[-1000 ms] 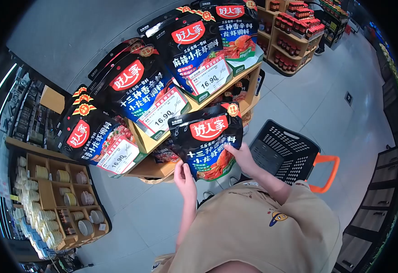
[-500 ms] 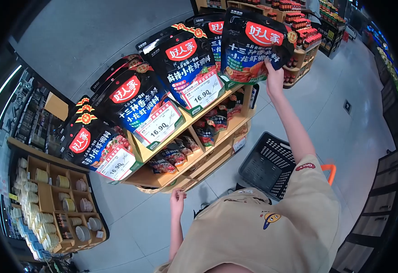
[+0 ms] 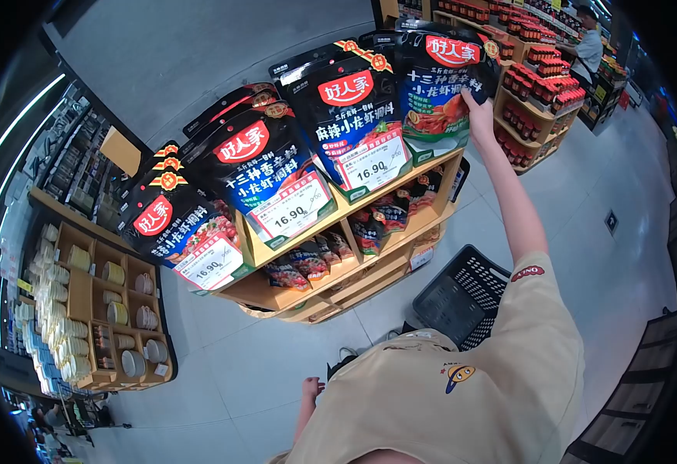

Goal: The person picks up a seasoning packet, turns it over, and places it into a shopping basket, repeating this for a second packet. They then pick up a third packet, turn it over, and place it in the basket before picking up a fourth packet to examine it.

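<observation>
My right hand (image 3: 480,116) is closed on the lower right edge of a black seasoning pouch (image 3: 437,91) with a red label and a crayfish picture. This pouch stands upright at the right end of the wooden display shelf (image 3: 346,207), its bottom at the shelf's front edge. To its left are more black pouches (image 3: 346,108) with price cards (image 3: 373,165) on their fronts. My left hand (image 3: 312,387) hangs low beside my body, touching nothing I can see, its fingers loosely bent and apart.
A dark shopping basket (image 3: 462,298) stands on the floor right of the display. Smaller packets (image 3: 300,263) fill the lower shelf. A rack of bowls and cups (image 3: 114,309) is at left. Stacked red-lidded jars (image 3: 540,85) and another person (image 3: 586,50) are behind at right.
My right hand has brought the pouch down and in line with the others at the shelf's end. The view has shifted, and my left hand sits lower in it.
</observation>
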Tool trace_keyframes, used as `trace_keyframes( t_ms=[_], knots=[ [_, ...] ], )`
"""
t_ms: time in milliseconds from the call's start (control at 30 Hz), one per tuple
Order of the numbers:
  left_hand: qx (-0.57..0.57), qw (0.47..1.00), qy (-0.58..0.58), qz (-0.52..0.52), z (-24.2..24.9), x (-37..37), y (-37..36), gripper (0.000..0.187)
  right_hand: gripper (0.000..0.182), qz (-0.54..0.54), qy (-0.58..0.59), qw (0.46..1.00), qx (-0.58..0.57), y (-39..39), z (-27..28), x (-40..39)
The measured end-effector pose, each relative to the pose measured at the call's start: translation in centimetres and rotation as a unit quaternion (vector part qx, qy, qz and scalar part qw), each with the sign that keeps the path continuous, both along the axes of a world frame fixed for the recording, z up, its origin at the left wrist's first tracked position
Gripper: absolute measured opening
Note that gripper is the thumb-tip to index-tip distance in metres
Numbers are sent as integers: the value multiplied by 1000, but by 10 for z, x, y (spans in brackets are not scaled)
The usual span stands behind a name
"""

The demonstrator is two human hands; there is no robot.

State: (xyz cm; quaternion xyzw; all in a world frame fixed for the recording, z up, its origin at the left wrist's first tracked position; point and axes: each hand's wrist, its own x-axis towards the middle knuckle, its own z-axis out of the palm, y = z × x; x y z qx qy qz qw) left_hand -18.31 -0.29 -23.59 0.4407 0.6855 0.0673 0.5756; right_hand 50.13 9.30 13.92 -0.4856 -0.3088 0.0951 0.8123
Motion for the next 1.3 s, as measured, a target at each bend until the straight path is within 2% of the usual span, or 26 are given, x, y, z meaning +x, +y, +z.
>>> trace_keyframes(
  t_ms=[100, 167, 200, 300, 367, 500, 567, 600, 700, 800, 867, 900, 933, 967, 1000, 1067, 1133, 1167, 1300],
  knots=[
    [-50, 997, 9, 64, -27, -28, -39, 27, 14, 12, 9, 1000, -26, 7, -21, 4],
    [-83, 991, 19, 100, -28, -38, -56, 27, 17, -90, -77, 985, -126, 10, -37, 9],
    [-96, 989, 21, 115, -26, -41, -63, 26, 22, -84, -70, 984, -141, 7, -37, 6],
    [-111, 984, 15, 138, -33, -45, -68, 26, 21, -91, -105, 985, -105, 4, -36, 0],
    [-110, 983, 4, 144, -38, -39, -61, 25, 20, -77, -102, 981, -146, 0, -37, -1],
    [-85, 985, -34, 145, -30, -9, -34, 25, 30, -77, -107, 988, -83, -1, -51, 3],
    [-66, 986, -52, 146, -26, 8, -20, 24, 33, -235, -138, 961, -58, -14, -60, -14],
    [-54, 987, -56, 139, -24, 15, -15, 24, 32, -263, -152, 949, -86, -22, -68, -25],
    [-31, 990, -71, 118, -32, 29, -1, 24, 31, -300, -181, 926, -138, -50, -119, -68],
    [-8, 992, -56, 110, -35, 41, -4, 23, 28, -179, -159, 937, -255, -85, -210, -117],
    [34, 996, -23, 85, -45, 36, -11, 21, 29, -4, -220, 861, -459, -130, -312, -128],
    [47, 995, -22, 80, -58, 29, -16, 22, 33, 20, -296, 802, -519, -161, -357, -141],
    [26, 995, -27, 97, -56, 26, -22, 22, 41, 148, -246, 694, -660, -197, -376, -152],
    [8, 993, -32, 114, -52, 25, -27, 22, 49, 260, -203, 515, -791, -227, -406, -151],
    [5, 992, -28, 124, -46, 23, -35, 22, 43, 281, -201, 420, -840, -279, -513, -133],
    [-30, 988, -19, 152, -35, 18, -45, 23, 33, 414, -399, 430, -697, -380, -589, -115],
    [-48, 984, -7, 172, -23, 15, -58, 23, 32, 407, -153, 354, -828, -399, -503, -131],
    [-68, 981, -2, 184, -20, 13, -64, 24, 32, 384, -77, 329, -859, -401, -468, -137],
    [-117, 981, 40, 151, -19, -4, -83, 25, 32, 342, 83, 309, -883, -427, -372, -127]
  ],
)
